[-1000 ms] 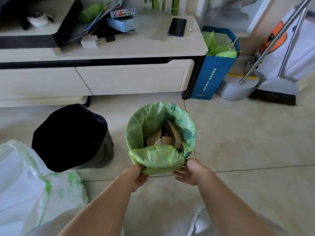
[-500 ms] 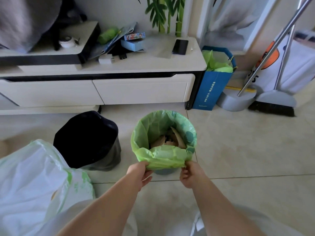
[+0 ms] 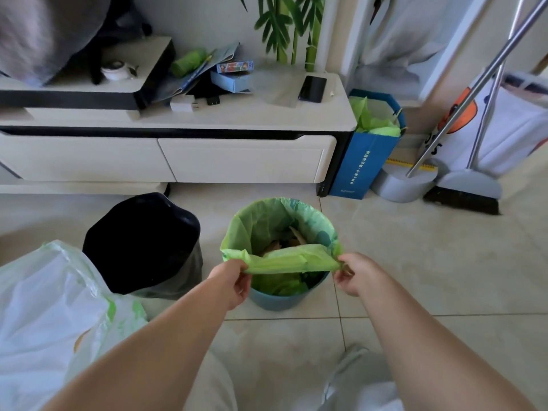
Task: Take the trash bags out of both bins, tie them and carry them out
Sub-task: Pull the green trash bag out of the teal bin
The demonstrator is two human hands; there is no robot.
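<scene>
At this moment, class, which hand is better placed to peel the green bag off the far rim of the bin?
Neither clearly. The left hand and right hand each pinch a near corner of the green bag, about equally far from the far rim of the bin.

- Floor [image 3: 430,262]: pale beige tiles, thin grout lines, fills lower and right frame.
- TV stand [image 3: 207,123]: cream top, black trim, two drawers, spans upper left to centre.
- Wall [image 3: 207,19]: white, bamboo decal [image 3: 287,28] at top centre.
- Curtain [image 3: 415,34]: sheer white, upper right, daylight coming through.
- Broom [image 3: 465,188] and dustpan [image 3: 400,185]: right edge, by the wall.
</scene>
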